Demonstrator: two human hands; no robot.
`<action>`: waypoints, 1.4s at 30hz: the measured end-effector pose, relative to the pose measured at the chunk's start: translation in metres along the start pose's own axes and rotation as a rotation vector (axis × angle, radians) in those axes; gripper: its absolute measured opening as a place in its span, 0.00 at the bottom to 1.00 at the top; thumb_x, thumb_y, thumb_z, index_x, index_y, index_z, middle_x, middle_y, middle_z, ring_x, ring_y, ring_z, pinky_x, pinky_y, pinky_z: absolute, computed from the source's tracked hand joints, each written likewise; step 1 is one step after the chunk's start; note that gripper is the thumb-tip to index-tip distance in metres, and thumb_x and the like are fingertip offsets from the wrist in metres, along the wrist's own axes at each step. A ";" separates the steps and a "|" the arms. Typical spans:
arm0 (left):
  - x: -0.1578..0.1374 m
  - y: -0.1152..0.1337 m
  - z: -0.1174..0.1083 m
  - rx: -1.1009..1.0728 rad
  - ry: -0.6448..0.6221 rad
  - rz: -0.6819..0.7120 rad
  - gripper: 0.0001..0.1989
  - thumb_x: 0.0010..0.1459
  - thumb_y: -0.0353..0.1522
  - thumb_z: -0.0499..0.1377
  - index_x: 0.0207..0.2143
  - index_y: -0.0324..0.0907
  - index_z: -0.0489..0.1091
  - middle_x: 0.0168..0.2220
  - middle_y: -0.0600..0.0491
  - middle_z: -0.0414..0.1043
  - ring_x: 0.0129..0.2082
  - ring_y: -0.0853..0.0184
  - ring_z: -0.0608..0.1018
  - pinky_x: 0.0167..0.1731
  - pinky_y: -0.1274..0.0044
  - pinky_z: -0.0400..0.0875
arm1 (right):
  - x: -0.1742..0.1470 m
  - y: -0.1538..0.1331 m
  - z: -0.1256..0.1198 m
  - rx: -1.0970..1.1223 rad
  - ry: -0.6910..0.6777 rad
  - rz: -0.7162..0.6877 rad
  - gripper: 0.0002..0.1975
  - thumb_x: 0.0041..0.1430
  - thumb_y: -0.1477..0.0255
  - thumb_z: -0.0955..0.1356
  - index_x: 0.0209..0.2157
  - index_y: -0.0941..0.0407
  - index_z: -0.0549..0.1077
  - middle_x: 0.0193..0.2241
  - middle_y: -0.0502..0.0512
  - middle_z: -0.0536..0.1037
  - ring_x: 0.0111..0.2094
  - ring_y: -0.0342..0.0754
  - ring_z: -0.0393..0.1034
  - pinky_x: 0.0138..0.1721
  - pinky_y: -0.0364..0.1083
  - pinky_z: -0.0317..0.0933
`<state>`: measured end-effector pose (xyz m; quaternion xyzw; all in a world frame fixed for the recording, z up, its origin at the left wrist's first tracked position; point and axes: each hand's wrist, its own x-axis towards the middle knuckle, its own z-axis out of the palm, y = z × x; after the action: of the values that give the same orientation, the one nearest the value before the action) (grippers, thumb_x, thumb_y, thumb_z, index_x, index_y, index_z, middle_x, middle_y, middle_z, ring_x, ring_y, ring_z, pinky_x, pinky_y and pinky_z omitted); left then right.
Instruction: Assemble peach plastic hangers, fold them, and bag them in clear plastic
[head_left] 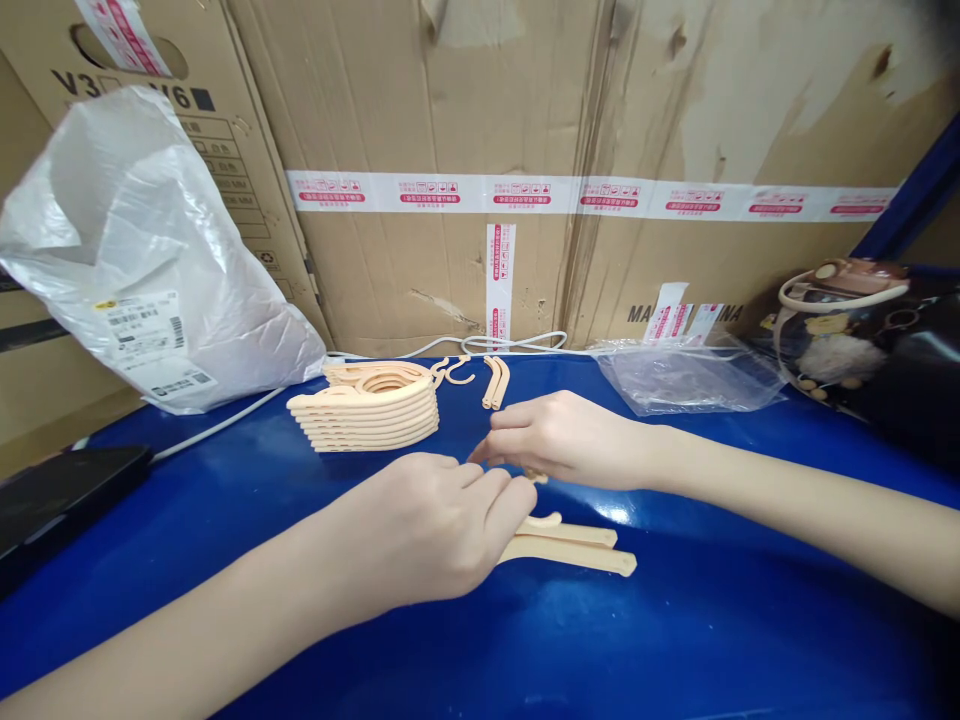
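Note:
My left hand [450,520] is closed around a cream plastic folding clothes hanger [577,555], whose two arms stick out to the right below the fingers. The rest of this hanger is hidden by the hand. Close beside it, my right hand [562,438] has its fingers curled and pressed together. A small cream piece [537,478] shows just under that hand, but what the fingertips hold is hidden. Behind my left hand stands a neat stack of folded cream hangers [367,420]. Loose hooks [459,372] and a pair of short curved hanger arms [495,382] lie to its right.
A white plastic parcel bag [150,260] leans at the left, near a black phone-like device [67,500] with a white cable [217,425]. Cardboard boxes [420,120] wall off the back of the blue table [675,620]. A clear bag [682,378] and a dark pouch [840,330] lie right.

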<state>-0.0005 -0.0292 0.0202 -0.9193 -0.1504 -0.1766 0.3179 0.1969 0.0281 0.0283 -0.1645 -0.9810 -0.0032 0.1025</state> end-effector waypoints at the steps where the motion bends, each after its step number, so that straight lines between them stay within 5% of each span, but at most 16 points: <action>1: 0.000 -0.001 0.000 0.021 0.029 0.007 0.16 0.66 0.25 0.45 0.28 0.40 0.67 0.20 0.56 0.68 0.17 0.69 0.71 0.17 0.75 0.58 | -0.003 -0.001 -0.001 0.125 -0.002 0.040 0.13 0.68 0.74 0.59 0.45 0.57 0.73 0.35 0.53 0.76 0.35 0.44 0.69 0.35 0.42 0.59; 6: -0.010 -0.014 0.010 0.118 0.053 0.003 0.17 0.68 0.27 0.44 0.31 0.42 0.68 0.22 0.57 0.69 0.20 0.71 0.70 0.20 0.75 0.58 | -0.017 -0.003 0.001 0.687 0.021 0.304 0.15 0.69 0.68 0.58 0.38 0.58 0.73 0.23 0.47 0.69 0.25 0.41 0.62 0.29 0.40 0.59; 13: -0.015 -0.030 0.022 0.045 -0.002 -0.150 0.15 0.67 0.26 0.44 0.30 0.43 0.66 0.21 0.58 0.65 0.20 0.71 0.67 0.21 0.75 0.53 | -0.025 0.012 0.017 0.996 0.079 0.435 0.14 0.61 0.62 0.67 0.30 0.59 0.73 0.23 0.48 0.72 0.25 0.40 0.65 0.28 0.40 0.57; 17: -0.014 -0.035 0.015 -0.294 -0.102 -0.424 0.06 0.66 0.31 0.50 0.39 0.42 0.65 0.26 0.58 0.67 0.25 0.71 0.70 0.26 0.79 0.59 | -0.025 0.014 0.026 1.163 0.273 0.576 0.15 0.59 0.61 0.68 0.26 0.59 0.70 0.19 0.46 0.71 0.20 0.37 0.60 0.23 0.39 0.54; 21: -0.013 -0.033 -0.001 -0.715 -0.208 -0.439 0.10 0.67 0.28 0.46 0.43 0.46 0.67 0.34 0.59 0.71 0.32 0.73 0.72 0.33 0.82 0.63 | -0.024 0.012 0.034 1.316 0.357 0.661 0.15 0.57 0.62 0.70 0.26 0.60 0.70 0.21 0.49 0.74 0.20 0.37 0.64 0.23 0.38 0.58; 24: -0.010 -0.026 -0.012 -0.881 -0.363 -0.456 0.06 0.67 0.32 0.51 0.40 0.48 0.67 0.30 0.62 0.69 0.28 0.74 0.70 0.28 0.83 0.61 | -0.023 0.009 0.038 1.371 0.376 0.653 0.14 0.55 0.63 0.71 0.27 0.60 0.70 0.22 0.49 0.75 0.20 0.38 0.66 0.23 0.39 0.62; 28: -0.005 -0.013 -0.013 -0.822 -0.495 -0.460 0.12 0.57 0.40 0.63 0.31 0.44 0.65 0.27 0.62 0.66 0.24 0.74 0.67 0.23 0.80 0.55 | -0.022 0.006 0.041 1.381 0.363 0.616 0.14 0.56 0.63 0.71 0.27 0.60 0.70 0.24 0.51 0.78 0.20 0.38 0.68 0.24 0.40 0.64; 36: -0.004 0.002 0.003 -0.561 -0.488 -0.215 0.08 0.60 0.31 0.55 0.28 0.43 0.59 0.31 0.58 0.61 0.24 0.72 0.65 0.22 0.77 0.51 | -0.021 0.005 0.045 1.329 0.389 0.559 0.15 0.56 0.62 0.71 0.27 0.60 0.71 0.23 0.51 0.77 0.19 0.37 0.67 0.23 0.39 0.62; 42: -0.005 0.010 0.005 -0.447 -0.430 -0.158 0.03 0.60 0.29 0.52 0.32 0.44 0.62 0.34 0.56 0.63 0.26 0.70 0.66 0.20 0.75 0.48 | -0.022 0.007 0.047 1.321 0.391 0.538 0.15 0.57 0.62 0.71 0.27 0.60 0.71 0.23 0.50 0.77 0.19 0.36 0.66 0.22 0.39 0.62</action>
<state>0.0006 -0.0344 0.0090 -0.9681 -0.2425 -0.0308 0.0545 0.2102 0.0291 -0.0222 -0.2996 -0.6682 0.5840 0.3503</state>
